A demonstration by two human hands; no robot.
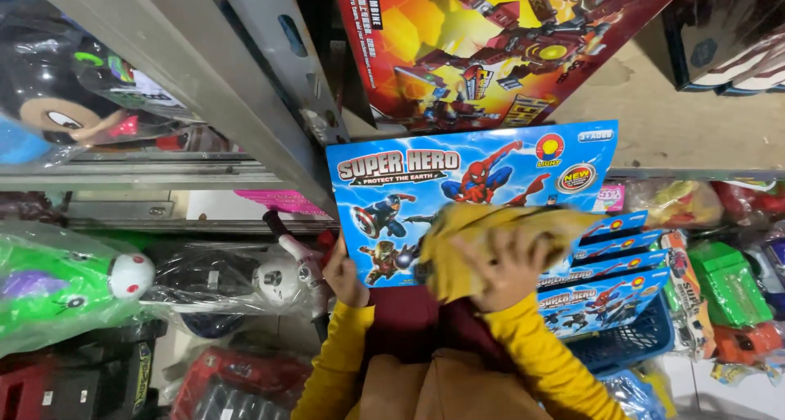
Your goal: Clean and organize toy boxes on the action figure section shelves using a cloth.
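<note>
While the left hand (343, 274) grips the lower left edge of a flat blue cardboard toy box (474, 191) printed with comic heroes, the right hand (505, 266) presses a crumpled yellow cloth (491, 232) against the box front, fingers spread. The box stands upright before a grey metal shelf frame (245, 85), just beside a row of matching blue boxes (601, 277). A large red toy box (491, 44) sits behind it.

The yellow cloth (491, 236) is blurring under my right hand (509, 266) and covering part of the blue toy box (458, 183). The red box (499, 44) above is running off the top edge, and I'm not seeing my left hand's (343, 277) fingers behind the blue box.
</note>
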